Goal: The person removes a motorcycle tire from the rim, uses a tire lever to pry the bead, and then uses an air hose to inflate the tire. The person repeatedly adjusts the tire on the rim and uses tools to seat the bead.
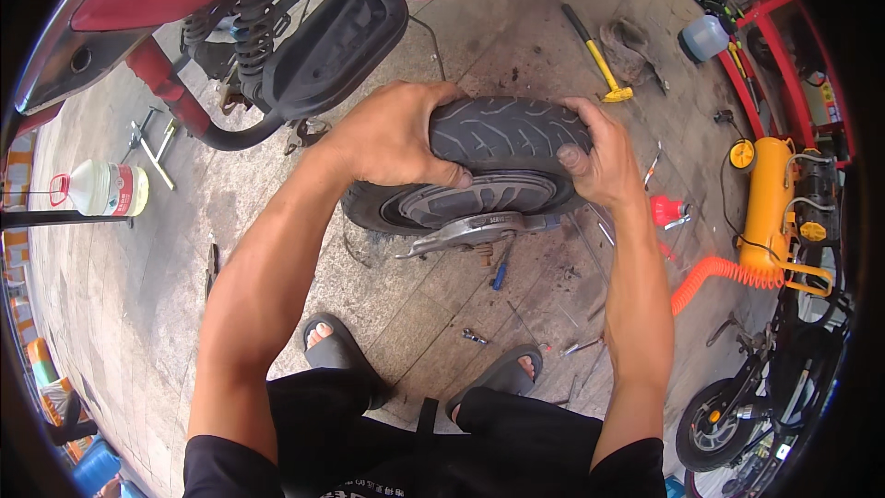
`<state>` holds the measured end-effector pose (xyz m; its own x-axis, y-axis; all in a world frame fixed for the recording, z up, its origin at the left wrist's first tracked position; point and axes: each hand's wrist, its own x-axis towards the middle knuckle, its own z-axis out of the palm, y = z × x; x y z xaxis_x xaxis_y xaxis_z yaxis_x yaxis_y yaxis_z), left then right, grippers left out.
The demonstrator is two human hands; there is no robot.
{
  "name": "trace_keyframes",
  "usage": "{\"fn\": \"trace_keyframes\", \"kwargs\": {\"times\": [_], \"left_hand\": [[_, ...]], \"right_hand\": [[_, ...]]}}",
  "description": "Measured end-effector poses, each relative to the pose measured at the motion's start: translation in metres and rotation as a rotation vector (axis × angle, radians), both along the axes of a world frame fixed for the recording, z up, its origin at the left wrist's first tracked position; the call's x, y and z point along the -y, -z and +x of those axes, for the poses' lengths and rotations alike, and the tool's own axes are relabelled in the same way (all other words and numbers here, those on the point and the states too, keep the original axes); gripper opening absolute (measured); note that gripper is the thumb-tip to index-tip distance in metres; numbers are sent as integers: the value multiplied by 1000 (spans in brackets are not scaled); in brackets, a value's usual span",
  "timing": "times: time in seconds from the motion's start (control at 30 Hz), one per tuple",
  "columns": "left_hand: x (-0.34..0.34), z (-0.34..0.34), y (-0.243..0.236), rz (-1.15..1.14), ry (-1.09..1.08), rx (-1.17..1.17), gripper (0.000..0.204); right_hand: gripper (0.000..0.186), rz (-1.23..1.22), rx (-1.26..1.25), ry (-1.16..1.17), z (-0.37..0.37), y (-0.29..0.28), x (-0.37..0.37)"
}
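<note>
Wheel (487, 152) with black tread at centre of head view, between both hands; whether it touches paved floor (406, 346), cannot tell. Left hand (395, 134) grasps its left side, thumb on near edge. Right hand (604, 149) grasps right side, thumb also toward person. Grey metal bracket (493, 225) across hub. Blue-handled tool (499, 277) on floor nearer person. Yellow-handled hammer (596, 57) beyond right hand. Orange tank (768, 207) farther right.
</note>
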<state>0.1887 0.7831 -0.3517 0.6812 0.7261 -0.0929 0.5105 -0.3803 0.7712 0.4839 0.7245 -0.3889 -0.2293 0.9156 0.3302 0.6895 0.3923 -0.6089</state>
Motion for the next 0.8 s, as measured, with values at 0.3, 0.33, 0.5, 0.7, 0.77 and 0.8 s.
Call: {"fn": "trace_keyframes", "kwargs": {"times": [0.3,0.33,0.5,0.7,0.77,0.8], "left_hand": [[-2,-8,6,-32,-16,66,70],[-3,-10,7,-38,-23,79,69],[-7,-16,7,-91,-37,65,65],[-11,-17,9,-99,-47,76,64],[-12,-16,10,-102,-46,84,63],[-13,-16,11,-106,-45,85,63]], "right_hand": [[75,-31,28,-78,-5,-10,-9],[74,-23,28,-73,-7,-11,-10],[71,-45,4,-77,-14,-11,-18],[72,-31,26,-72,-15,-10,-25],[71,-46,27,-65,-14,-10,-26],[71,-42,33,-64,-13,-9,-27]]}}
